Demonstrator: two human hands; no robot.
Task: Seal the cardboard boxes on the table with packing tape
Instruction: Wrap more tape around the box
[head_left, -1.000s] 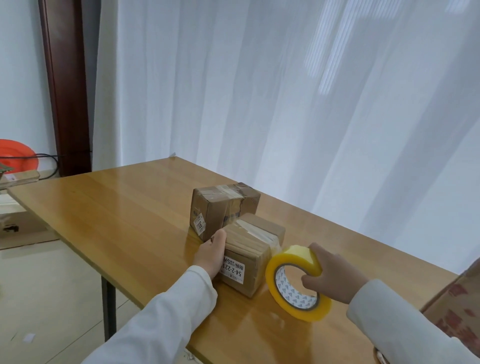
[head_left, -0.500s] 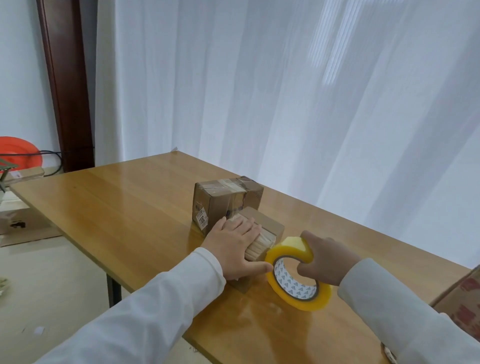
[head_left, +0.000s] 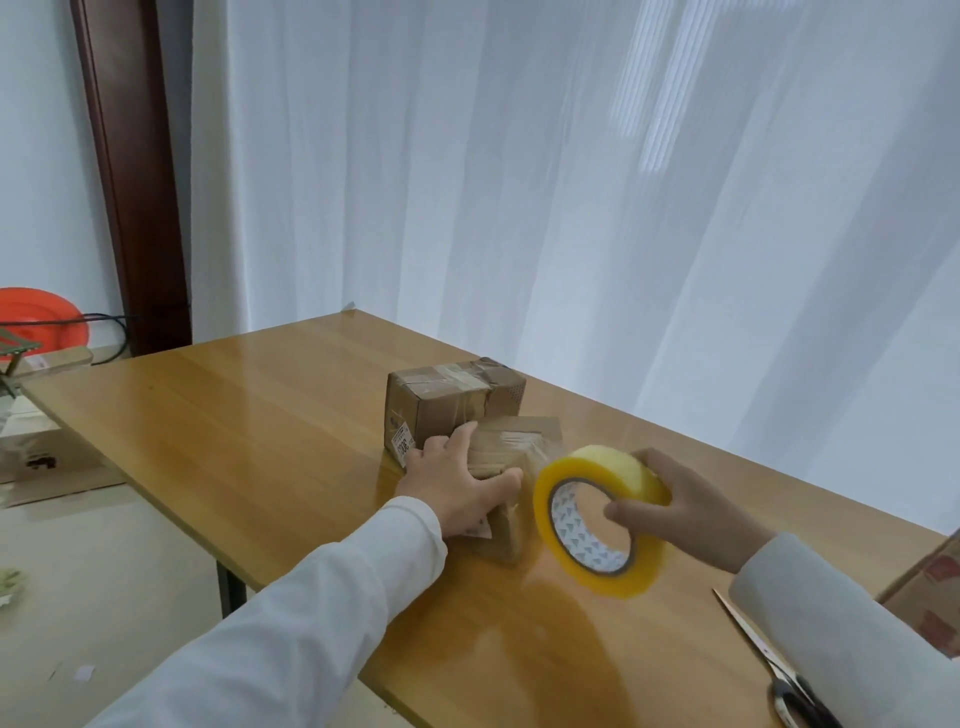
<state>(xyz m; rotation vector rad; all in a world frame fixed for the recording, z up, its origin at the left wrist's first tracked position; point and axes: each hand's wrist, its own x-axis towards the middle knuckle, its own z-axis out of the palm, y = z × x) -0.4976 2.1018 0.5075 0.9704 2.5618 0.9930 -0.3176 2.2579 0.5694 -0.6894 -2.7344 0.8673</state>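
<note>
My left hand (head_left: 457, 480) presses flat on the small brown cardboard box (head_left: 511, 462) on the counter (head_left: 260, 415); my right grip (head_left: 685, 509) curls round the yellow tape roll (head_left: 597, 519) (strip drawn out). Next, probably: cut and smooth it.

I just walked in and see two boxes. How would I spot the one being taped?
Look at the wooden table before the white curtain. Of the two small brown cardboard boxes, it is the nearer box, under the left hand, beside the yellow tape roll; the farther box stands untouched.
</note>
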